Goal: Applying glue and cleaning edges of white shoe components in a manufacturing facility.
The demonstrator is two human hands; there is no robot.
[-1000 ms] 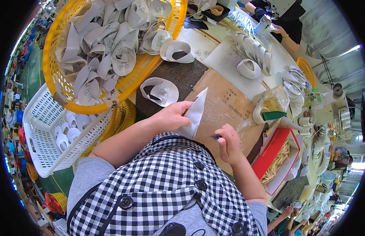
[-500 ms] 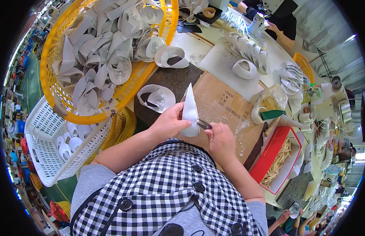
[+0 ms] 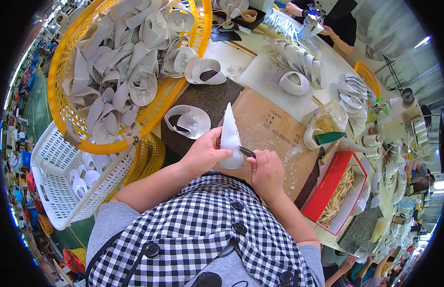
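Note:
My left hand (image 3: 208, 150) pinches a curved white shoe upper (image 3: 230, 138), its narrow end pointing up and away from me. In my right hand (image 3: 267, 172) is a pair of small dark scissors (image 3: 246, 152). The tips meet the right-hand edge of the upper; whether the blades are apart cannot be made out. Another white upper with a clear beaded ornament (image 3: 188, 121) rests on the dark board, just beyond my left hand. A further looped upper (image 3: 205, 71) lies farther off beside the yellow basket.
Many finished-looking uppers fill the yellow basket (image 3: 136, 136) at left; a white basket (image 3: 54, 191) stands below it. Flattened cardboard (image 3: 274, 119) covers the work surface. At right are a red-sided box of pale sticks (image 3: 327, 189) and a green brush (image 3: 329, 137). A person works at a sewing machine (image 3: 310, 26).
The scissors and my right hand have shifted slightly down and to the left against the upper. My left hand keeps its hold, and the upper has tilted a little.

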